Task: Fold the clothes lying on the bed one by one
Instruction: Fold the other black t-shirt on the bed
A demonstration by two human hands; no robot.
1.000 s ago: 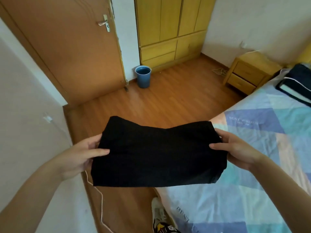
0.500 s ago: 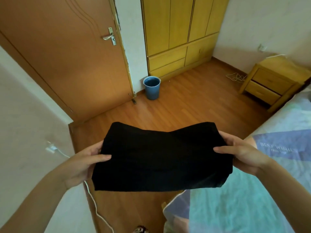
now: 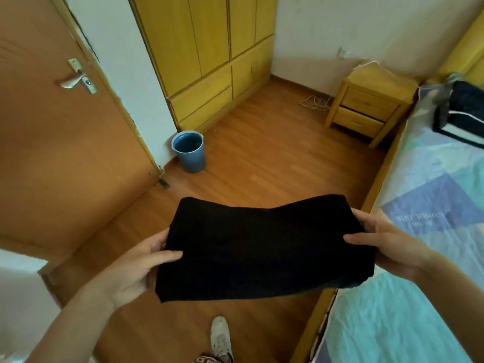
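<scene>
A folded black garment (image 3: 259,247) hangs flat in the air over the wooden floor, just left of the bed's edge. My left hand (image 3: 138,268) grips its left end, thumb on top and fingers underneath. My right hand (image 3: 385,244) grips its right end the same way. The bed (image 3: 419,297), with a blue and turquoise patchwork sheet, runs along the right side. A dark folded pile with white trim (image 3: 461,113) lies at the bed's far end.
A yellow nightstand (image 3: 366,100) stands at the head of the bed, with a white cable on the floor beside it. A blue bin (image 3: 189,150) sits by the yellow wardrobe (image 3: 207,56). The brown door (image 3: 60,127) is at the left. My shoe (image 3: 221,339) shows below.
The view has swung, so the bed now shows along the right and the nightstand is closer. Both hands keep the same grip on the folded black garment.
</scene>
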